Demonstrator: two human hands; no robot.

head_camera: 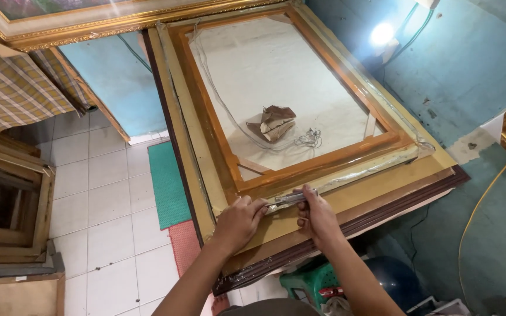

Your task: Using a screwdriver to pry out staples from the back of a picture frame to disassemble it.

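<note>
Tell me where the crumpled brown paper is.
Head view: the brown paper lies near the middle of the canvas back, beside a wire tangle, beyond both hands.

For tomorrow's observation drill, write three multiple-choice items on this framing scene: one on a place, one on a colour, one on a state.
1. Where does the crumpled brown scrap lie?
A. on the canvas back inside the orange frame
B. on the floor tiles
C. on the green stool

2. What colour is the mat on the floor?
A. green
B. black
C. purple

3. How is the metal tool held?
A. pinched in the right hand
B. lying loose
C. hung on the wall

Answers: 1 A, it sits mid-canvas. 2 A, green beside white tiles. 3 A, right hand grips it; left hand presses the frame edge.
</note>
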